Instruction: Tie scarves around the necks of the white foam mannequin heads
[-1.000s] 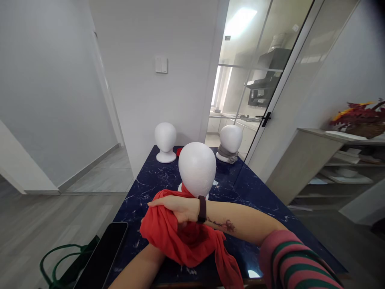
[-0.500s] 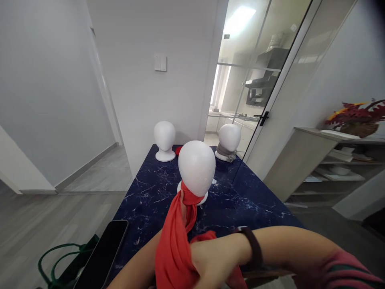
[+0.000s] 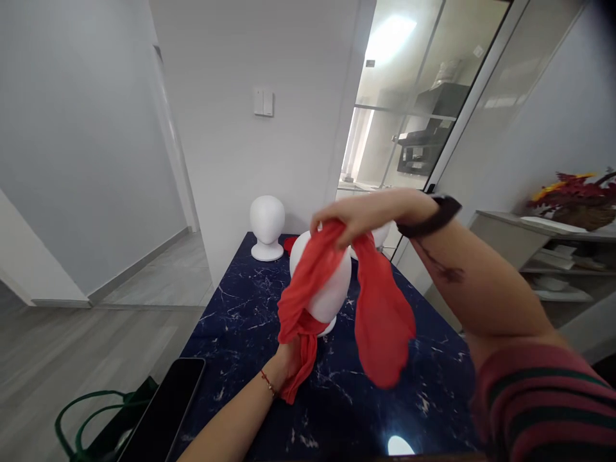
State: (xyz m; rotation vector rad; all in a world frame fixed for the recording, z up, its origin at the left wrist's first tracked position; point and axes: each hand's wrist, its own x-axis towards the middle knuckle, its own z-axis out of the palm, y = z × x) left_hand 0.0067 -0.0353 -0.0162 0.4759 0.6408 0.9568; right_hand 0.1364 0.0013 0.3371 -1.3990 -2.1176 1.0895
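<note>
A red scarf [image 3: 380, 314] is tied round the neck of the nearest white foam head [image 3: 332, 289] on the dark blue marble table [image 3: 240, 321]. My right hand [image 3: 356, 215] is raised above the head, pinching one end of the scarf so the cloth drapes over the head's top and hangs down to the right. My left hand [image 3: 287, 360] is low in front of the head, closed on the scarf's other end just below the knot.
A second white foam head [image 3: 266, 226] stands at the table's far left, with something red beside it. A third head is mostly hidden behind my right arm. A black phone [image 3: 166, 414] lies at the near left edge above a green-handled bag [image 3: 96, 427]. Shelves stand at right.
My right hand has risen from low near the table edge to above the foam head, carrying a scarf end up and over it. My left hand now shows, holding the other end below the knot.
</note>
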